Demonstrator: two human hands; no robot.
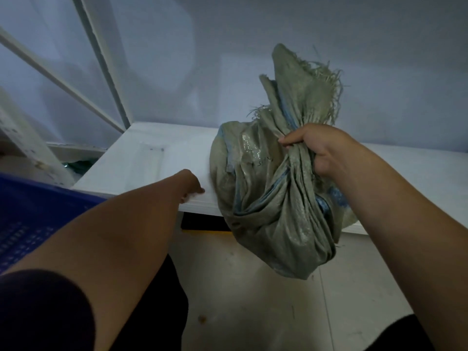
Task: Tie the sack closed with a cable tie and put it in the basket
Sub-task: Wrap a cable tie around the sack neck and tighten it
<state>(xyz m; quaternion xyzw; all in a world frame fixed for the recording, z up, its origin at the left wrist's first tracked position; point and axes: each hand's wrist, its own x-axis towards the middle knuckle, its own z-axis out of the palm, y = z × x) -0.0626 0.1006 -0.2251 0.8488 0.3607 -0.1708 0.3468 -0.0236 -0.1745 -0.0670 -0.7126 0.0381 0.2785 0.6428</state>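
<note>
The right hand (320, 150) is closed in a fist around the gathered neck of the sack (268, 198), fingers wrapped over the bunched cloth. The sack is a grey-green woven bag with pale blue streaks in its folds and faint dark writing on its upper face. Above the fist, the loose mouth of the sack stands up in a frayed flap, with threads hanging from its edges. Below the fist, the full body of the sack hangs partly in front of the tabletop (157, 160) edge and partly over it; whether its back rests on the surface cannot be told. Its lower end hangs past the edge above the pale floor (253, 300).

The left hand (191, 184) reaches forward to the near edge of the white tabletop, just beside the sack's left side. Its fingers are bent down over the edge and mostly out of sight, so whether they are closed on anything cannot be told. No cable tie can be made out at the sack's neck or in either hand.

A blue basket (33, 219) with a slotted wall sits at the left, beside the tabletop and under the left forearm. The sack is well apart from it. A white wall stands behind the tabletop. The lighting is dim.
</note>
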